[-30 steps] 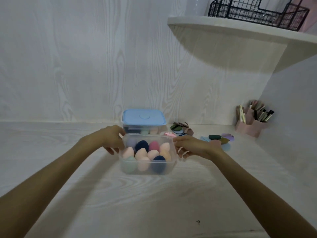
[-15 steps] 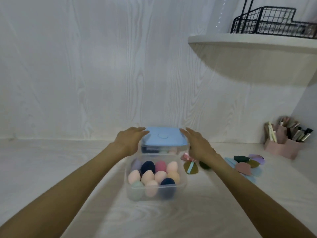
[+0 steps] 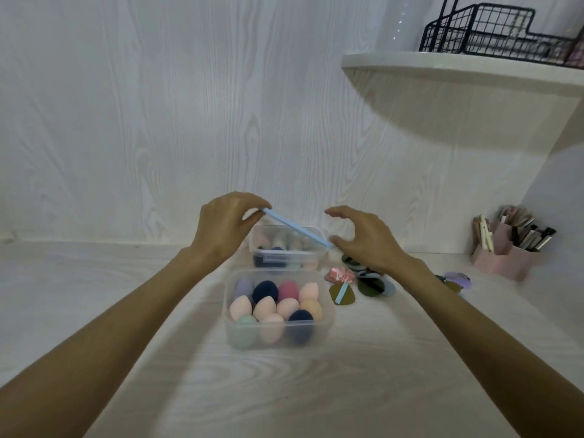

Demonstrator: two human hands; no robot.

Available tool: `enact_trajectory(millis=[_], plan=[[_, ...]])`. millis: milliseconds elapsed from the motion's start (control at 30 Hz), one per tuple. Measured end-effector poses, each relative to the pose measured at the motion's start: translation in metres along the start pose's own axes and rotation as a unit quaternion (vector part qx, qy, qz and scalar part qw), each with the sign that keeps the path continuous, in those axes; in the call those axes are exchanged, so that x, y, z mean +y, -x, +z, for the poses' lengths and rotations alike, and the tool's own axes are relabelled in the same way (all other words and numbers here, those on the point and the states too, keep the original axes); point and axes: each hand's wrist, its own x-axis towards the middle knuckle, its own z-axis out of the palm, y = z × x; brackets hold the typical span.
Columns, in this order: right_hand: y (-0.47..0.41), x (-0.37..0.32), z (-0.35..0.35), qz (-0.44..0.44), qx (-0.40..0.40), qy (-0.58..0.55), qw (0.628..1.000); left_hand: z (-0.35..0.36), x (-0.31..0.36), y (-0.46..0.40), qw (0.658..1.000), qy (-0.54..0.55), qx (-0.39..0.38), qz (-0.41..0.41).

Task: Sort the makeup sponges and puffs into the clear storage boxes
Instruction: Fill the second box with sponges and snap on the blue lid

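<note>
My left hand (image 3: 226, 227) pinches the blue lid (image 3: 297, 228), tilted above the far box (image 3: 286, 248) of sponges. My right hand (image 3: 363, 240) hovers, fingers spread, at its lower edge. The near box (image 3: 278, 336) stands open, full of sponges (image 3: 275, 303); puffs (image 3: 369, 281) lie beside it.

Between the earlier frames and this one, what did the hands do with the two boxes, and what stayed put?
Both hands left the near clear box and went to the far clear box. The left hand now grips the blue lid and has tilted it up on its side; the right hand touches its lower edge. The near box, its sponges and the flat puffs stayed put.
</note>
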Motion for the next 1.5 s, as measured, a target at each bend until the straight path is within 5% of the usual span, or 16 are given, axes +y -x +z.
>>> enact_trajectory(millis=[133,267,467,667,1200,1500], plan=[[0.015,-0.029,-0.030,-0.002,0.037,-0.292,0.956,-0.050,0.019,-0.003,0.995,0.029,0.096,0.006],[0.037,-0.055,-0.040,0.028,0.065,-0.487,0.870,-0.081,0.028,-0.002,0.972,0.203,0.004,-0.116],[0.040,-0.056,0.011,0.235,0.057,-0.436,0.867,-0.048,0.014,0.032,0.881,0.336,-0.069,-0.326],[0.054,-0.048,0.064,0.298,0.091,-0.363,0.878,-0.003,-0.006,0.078,0.838,0.323,-0.068,-0.436],[0.061,-0.025,0.082,0.324,0.087,-0.335,0.880,0.021,-0.007,0.080,0.860,0.226,-0.099,-0.446],[0.053,-0.018,0.080,0.252,-0.085,-0.293,0.919,0.018,0.000,0.083,0.901,0.176,-0.083,-0.387]])
